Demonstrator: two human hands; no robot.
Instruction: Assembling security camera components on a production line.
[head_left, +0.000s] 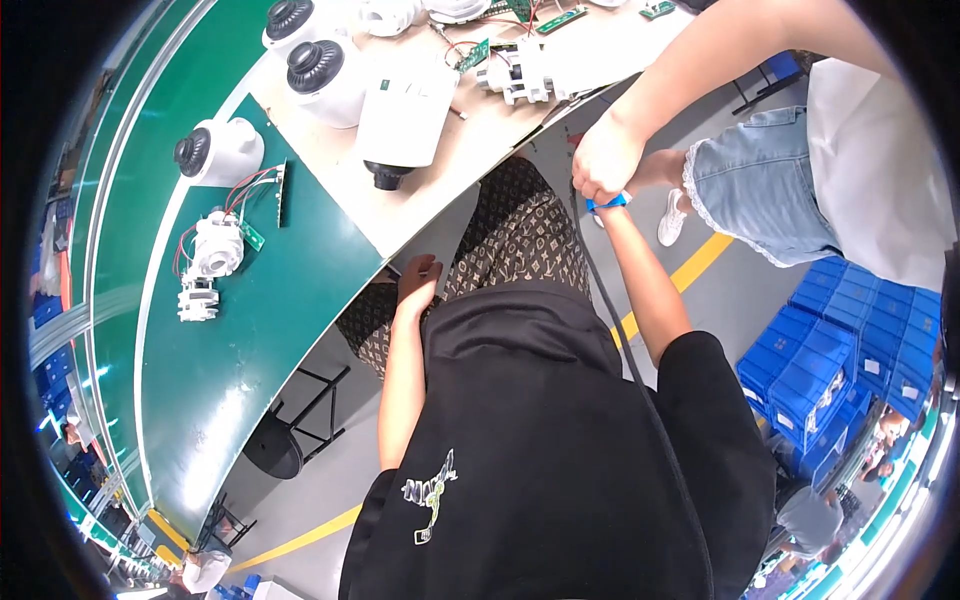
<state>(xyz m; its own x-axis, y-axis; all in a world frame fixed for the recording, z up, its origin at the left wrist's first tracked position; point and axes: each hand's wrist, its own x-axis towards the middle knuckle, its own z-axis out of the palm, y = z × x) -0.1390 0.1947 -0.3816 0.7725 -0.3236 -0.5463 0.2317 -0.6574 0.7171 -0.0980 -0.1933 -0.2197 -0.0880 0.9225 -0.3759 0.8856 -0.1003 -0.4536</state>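
Observation:
My left hand is by the near table edge, above my patterned trousers. Its fingers are loosely bent and somewhat apart, with nothing visible in them. My right forearm reaches up and forward, a blue wristband around its wrist. A co-worker's hand touches that wrist from above and covers my right hand, so its fingers are hidden. A dark cable runs from near the co-worker's hand down over my black shirt. Nearest my left hand on the table is a white camera housing with a black end.
More white housings with black ribbed caps stand on the pale board. A white mechanism with wires lies on the green table. The co-worker stands at right. Blue crates are stacked behind; a black stool is beneath the table.

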